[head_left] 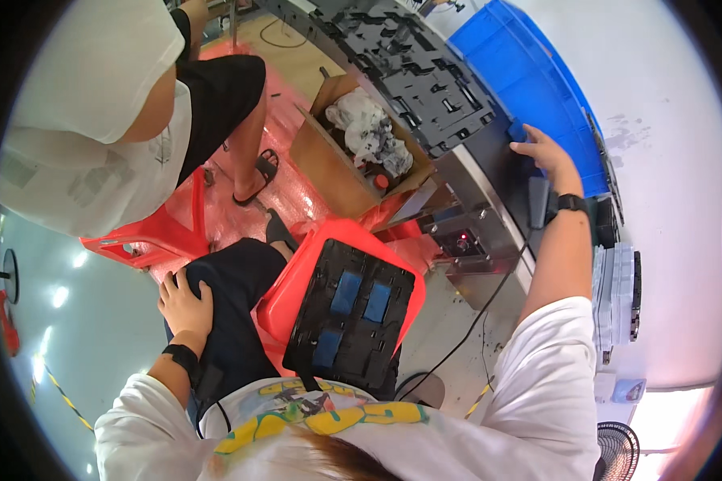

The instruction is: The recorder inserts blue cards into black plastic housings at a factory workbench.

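Your right hand (pixel 544 152) reaches out flat over the dark worktop (pixel 489 172), fingers spread and pinching nothing; its fingertips touch the near edge of the blue crate (pixel 529 80) that lies along the far side. Your left hand (pixel 186 303) rests open on your left thigh, palm down, also holding nothing.

The nearest piece to you is the black plastic tray (pixel 353 317) lying on the red stool (pixel 313 248) between your knees. It carries 3 blue pads in its pockets, 2 side by side near the top and 1 lower left. A stack of similar black trays (pixel 413 72) sits further along the worktop, beside the crate and well apart from your right hand.

The tray looks thin, moulded and light, stiff enough to lift flat but likely to flex or twist if you take it by 1 corner. Its ribbed face is probably a bit slick, so I would take hold at 2 opposite long edges, thumbs on top, keeping it level so the blue pads stay seated. The crate looks rigid and bulkier; its rim is the sensible place to hold.

An open cardboard box (pixel 341 160) with crumpled white wrapping stands on the floor below the worktop. Another person sits at your left on a second red stool (pixel 148 236).
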